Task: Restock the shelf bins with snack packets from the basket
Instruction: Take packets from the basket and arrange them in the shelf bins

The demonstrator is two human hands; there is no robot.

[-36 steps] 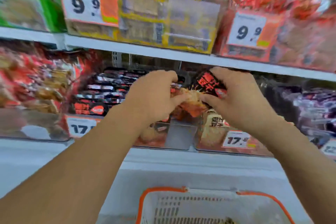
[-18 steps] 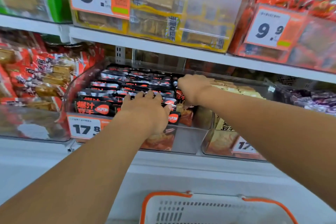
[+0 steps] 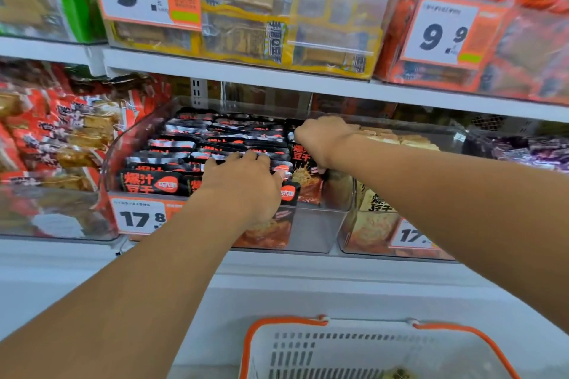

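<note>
Snack packets fill the clear bin.
Left hand presses flat on them; right hand grips an upright packet.

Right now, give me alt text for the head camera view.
Two bare hands reach into a clear shelf bin of black snack packets: left hand lies flat on them, right hand grips an upright packet. A white basket sits below.

Black snack packets packed in rows inside clear shelf bin
</note>
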